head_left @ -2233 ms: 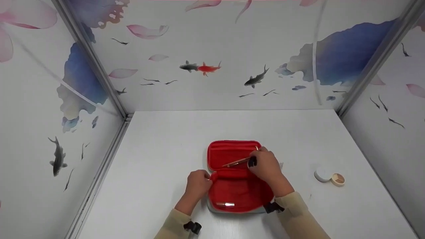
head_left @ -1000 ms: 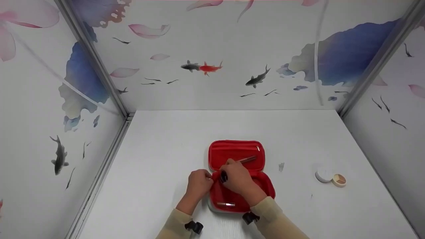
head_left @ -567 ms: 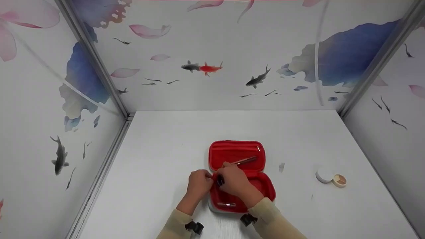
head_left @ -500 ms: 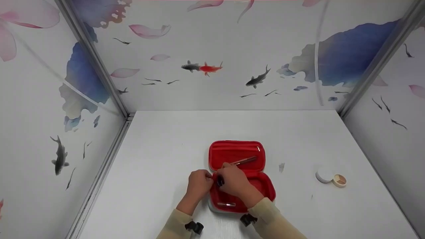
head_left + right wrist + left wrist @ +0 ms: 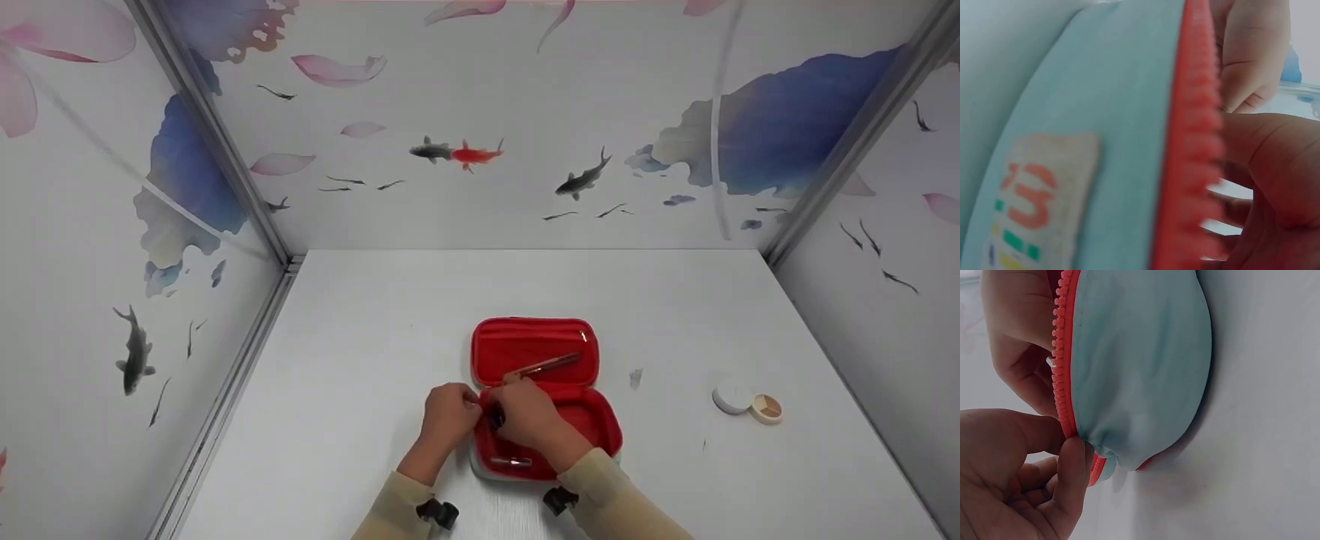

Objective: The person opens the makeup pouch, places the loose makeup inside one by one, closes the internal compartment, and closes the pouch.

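A pouch with red lining (image 5: 589,412) and a pale blue outside (image 5: 1134,354) lies unzipped on the table, its lid folded back. My left hand (image 5: 448,412) pinches the red zip edge (image 5: 1067,394) at the pouch's left corner between thumb and finger. Over the left inside of the pouch, my right hand (image 5: 529,412) has its fingers bent round a small black thing (image 5: 497,415), mostly hidden by the hand. A slim makeup brush (image 5: 551,365) slants across the lid, its left end right at the right hand's fingertips. Near the front inside lies a short silver-and-brown tube (image 5: 511,462).
On the right of the table stands a round white pot (image 5: 731,397) beside a small three-shade concealer palette (image 5: 766,409). A scrap of clear film (image 5: 636,379) lies right of the pouch. Printed panels (image 5: 480,202) enclose the table at the back and sides.
From the lid's right side, my right hand has moved left and down to the pouch's left inside, carrying the black thing. The brush lies in the lid. My left hand keeps its pinch.
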Tool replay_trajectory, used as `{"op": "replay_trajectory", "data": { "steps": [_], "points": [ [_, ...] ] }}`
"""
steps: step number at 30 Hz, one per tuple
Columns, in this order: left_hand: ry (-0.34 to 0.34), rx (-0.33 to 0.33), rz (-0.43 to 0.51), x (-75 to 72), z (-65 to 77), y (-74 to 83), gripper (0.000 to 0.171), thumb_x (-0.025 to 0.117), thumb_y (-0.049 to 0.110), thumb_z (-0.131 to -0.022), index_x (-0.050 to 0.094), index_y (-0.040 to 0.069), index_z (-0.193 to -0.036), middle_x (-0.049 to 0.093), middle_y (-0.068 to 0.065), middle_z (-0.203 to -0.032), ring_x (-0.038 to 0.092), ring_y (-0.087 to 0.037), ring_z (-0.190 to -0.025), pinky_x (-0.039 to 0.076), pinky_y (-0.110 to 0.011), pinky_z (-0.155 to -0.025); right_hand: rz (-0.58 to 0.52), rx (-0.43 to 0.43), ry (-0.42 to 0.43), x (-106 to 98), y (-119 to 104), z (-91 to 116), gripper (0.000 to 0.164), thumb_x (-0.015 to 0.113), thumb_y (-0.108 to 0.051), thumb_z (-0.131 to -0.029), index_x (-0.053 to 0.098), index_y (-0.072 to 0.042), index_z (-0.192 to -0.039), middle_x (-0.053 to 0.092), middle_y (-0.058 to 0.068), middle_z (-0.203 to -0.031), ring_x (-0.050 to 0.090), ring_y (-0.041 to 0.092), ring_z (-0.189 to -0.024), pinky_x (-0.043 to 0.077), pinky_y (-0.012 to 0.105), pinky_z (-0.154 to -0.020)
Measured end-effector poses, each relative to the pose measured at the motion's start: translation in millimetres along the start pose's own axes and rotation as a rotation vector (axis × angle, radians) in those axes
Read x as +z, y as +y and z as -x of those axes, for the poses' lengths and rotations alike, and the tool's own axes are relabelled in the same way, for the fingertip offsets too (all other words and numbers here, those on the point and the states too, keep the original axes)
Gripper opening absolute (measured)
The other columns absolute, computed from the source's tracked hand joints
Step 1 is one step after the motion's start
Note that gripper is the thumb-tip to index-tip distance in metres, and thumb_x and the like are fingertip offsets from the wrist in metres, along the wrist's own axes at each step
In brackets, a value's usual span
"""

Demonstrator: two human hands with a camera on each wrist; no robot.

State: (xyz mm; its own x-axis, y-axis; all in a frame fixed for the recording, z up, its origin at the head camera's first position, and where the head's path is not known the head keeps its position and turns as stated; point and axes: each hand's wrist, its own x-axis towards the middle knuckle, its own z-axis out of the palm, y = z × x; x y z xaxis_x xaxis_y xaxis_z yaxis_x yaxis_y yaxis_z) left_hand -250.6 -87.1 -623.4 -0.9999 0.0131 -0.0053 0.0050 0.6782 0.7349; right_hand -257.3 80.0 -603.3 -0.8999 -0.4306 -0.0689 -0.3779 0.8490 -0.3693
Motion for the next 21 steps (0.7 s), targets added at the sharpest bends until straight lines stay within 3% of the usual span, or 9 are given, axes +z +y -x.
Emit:
{"op": "replay_trajectory", "data": {
  "steps": [5, 11, 14, 19, 21],
  "points": [
    [-0.014, -0.033, 0.028, 0.6, 1.9, 0.9, 0.011, 0.066, 0.003, -0.086, 0.076, 0.007, -0.085, 0.069, -0.001, -0.076, 0.060, -0.015, -0.070, 0.053, -0.030, -0.061, -0.001, -0.014, 0.006, 3, 0, -2, 0.052, 0.093, -0.015, -0.076, 0.078, -0.018, -0.126, 0.076, 0.003, -0.110, 0.066, 0.024, -0.112, 0.043, 0.057, -0.121],
    [0.002, 0.018, 0.005, 3.8, 1.6, -2.9, 0.012, 0.067, 0.006, -0.087, 0.079, 0.007, -0.088, 0.071, -0.001, -0.076, 0.057, -0.014, -0.071, 0.053, -0.030, -0.065, -0.010, -0.060, 0.032, 3, 2, 1, 0.056, 0.097, -0.022, -0.073, 0.078, -0.020, -0.126, 0.077, 0.000, -0.106, 0.063, 0.023, -0.113, 0.045, 0.058, -0.119],
    [0.011, 0.024, 0.009, 3.7, 1.5, -2.9, 0.011, 0.068, 0.006, -0.087, 0.079, 0.006, -0.089, 0.071, -0.002, -0.077, 0.058, -0.014, -0.072, 0.053, -0.030, -0.065, -0.033, -0.062, 0.040, 1, 3, 4, 0.060, 0.098, -0.023, -0.071, 0.077, -0.021, -0.127, 0.076, -0.002, -0.108, 0.062, 0.021, -0.110, 0.051, 0.054, -0.113],
    [-0.004, -0.020, 0.015, 2.6, 2.7, -1.9, 0.010, 0.069, 0.006, -0.087, 0.079, 0.006, -0.090, 0.071, -0.002, -0.078, 0.059, -0.015, -0.071, 0.053, -0.030, -0.063, -0.072, -0.049, 0.049, -2, 7, 9, 0.059, 0.099, -0.024, -0.071, 0.077, -0.022, -0.126, 0.072, -0.001, -0.113, 0.060, 0.019, -0.106, 0.061, 0.044, -0.093],
    [-0.016, -0.036, 0.015, 2.4, 2.9, -1.9, 0.010, 0.069, 0.005, -0.087, 0.078, 0.006, -0.091, 0.071, -0.002, -0.078, 0.059, -0.015, -0.071, 0.053, -0.029, -0.063, -0.079, -0.041, 0.047, -4, 8, 11, 0.058, 0.099, -0.025, -0.072, 0.077, -0.021, -0.126, 0.070, -0.001, -0.114, 0.060, 0.018, -0.105, 0.062, 0.042, -0.092]
  ]
}}
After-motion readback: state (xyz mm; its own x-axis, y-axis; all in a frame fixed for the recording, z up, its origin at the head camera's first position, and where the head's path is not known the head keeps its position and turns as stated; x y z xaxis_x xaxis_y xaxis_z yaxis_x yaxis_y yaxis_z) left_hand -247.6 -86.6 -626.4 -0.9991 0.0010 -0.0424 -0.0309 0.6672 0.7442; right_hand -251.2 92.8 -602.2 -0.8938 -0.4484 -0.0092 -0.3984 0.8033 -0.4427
